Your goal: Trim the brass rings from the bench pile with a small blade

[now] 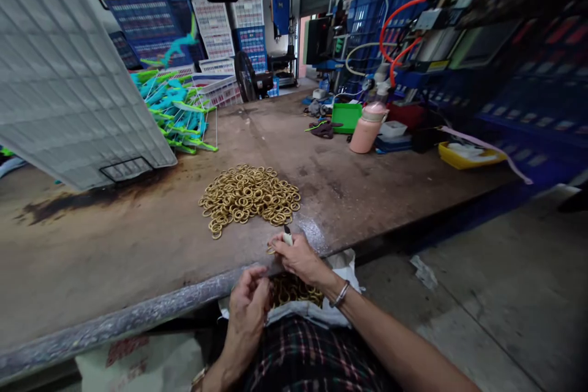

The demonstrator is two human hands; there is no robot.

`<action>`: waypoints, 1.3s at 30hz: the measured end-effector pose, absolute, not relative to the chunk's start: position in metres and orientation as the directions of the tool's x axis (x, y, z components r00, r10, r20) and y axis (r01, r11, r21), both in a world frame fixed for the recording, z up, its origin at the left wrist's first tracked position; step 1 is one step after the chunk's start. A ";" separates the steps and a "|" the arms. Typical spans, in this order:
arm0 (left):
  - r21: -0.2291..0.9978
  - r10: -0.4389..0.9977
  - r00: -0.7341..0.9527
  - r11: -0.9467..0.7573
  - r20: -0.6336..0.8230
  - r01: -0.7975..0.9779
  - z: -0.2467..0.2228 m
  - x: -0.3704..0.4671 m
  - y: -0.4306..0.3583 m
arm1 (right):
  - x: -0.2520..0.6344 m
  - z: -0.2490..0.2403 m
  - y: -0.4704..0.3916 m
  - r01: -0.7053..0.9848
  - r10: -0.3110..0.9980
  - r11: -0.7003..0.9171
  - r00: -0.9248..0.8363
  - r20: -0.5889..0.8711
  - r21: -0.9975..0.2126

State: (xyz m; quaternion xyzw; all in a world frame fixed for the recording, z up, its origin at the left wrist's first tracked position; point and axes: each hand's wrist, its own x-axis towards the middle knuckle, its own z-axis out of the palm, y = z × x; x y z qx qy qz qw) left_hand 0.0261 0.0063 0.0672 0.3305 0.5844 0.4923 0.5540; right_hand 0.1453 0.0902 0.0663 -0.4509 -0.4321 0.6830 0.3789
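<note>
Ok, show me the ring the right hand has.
The gold ring at the fingers of the right hand; other visible rings lie in the pile on the table or inside the white sack.

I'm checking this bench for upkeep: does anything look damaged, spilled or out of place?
Yes. A dark stain mars the tabletop by the lower edge of the slanted white panel; whether scorched or spilled, I can't tell. A crumpled scrap also lies loose on the floor at right, like dropped litter.

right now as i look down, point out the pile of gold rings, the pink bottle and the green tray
gold rings (pixel 250 195): head view, middle of the pile
pink bottle (pixel 366 130): head view, its body
green tray (pixel 348 115): head view, its bare inside
</note>
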 end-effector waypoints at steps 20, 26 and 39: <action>0.875 0.912 0.027 0.400 -0.409 -0.274 0.065 0.020 0.037 | 0.141 0.061 0.080 0.026 0.908 -0.295 -0.302 -0.289 -0.955; 0.866 0.912 0.046 0.402 -0.407 -0.297 0.060 0.016 0.037 | 0.141 0.064 0.083 0.157 0.945 -0.139 -0.273 -0.178 -0.978; 0.853 0.889 -0.019 0.433 -0.458 -0.292 0.066 0.012 0.040 | 0.139 0.072 0.082 0.289 0.943 0.029 -0.326 -0.070 -0.957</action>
